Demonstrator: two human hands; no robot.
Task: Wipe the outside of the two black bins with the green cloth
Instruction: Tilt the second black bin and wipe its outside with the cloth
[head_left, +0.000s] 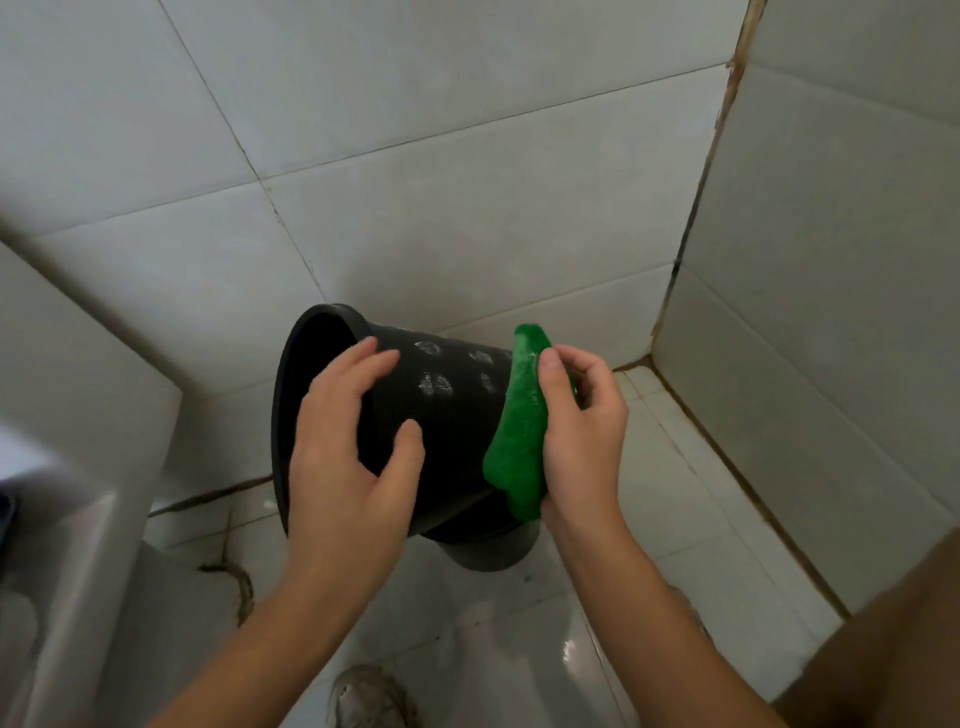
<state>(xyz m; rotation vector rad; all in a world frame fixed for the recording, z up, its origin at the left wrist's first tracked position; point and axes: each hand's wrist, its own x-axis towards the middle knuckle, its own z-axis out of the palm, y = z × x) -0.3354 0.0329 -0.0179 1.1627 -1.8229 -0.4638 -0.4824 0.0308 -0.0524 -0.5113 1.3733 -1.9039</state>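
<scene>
A: Item one, black bin. Where is it lying?

B: It is being held tipped on its side above the tiled floor, open rim facing left, base pointing right, near the far corner of the walls. A second bin is standing just under it, mostly hidden.

A: Item two, green cloth?

B: It is draping over the base end of the held bin, touching its side.

A: Hands?

B: The left hand is gripping the bin near the rim, fingers and thumb curling over the wall. The right hand is clutching the cloth and pressing it against the bin.

A: Step in hand?

B: By my reading, the outside of the first bin is being wiped, at the base end. Pale smudges are showing further along the side.

A: Next move?

B: Probably drawing the cloth leftward over those smudges while the left hand is turning the bin. The lower bin looks untouched yet.
</scene>
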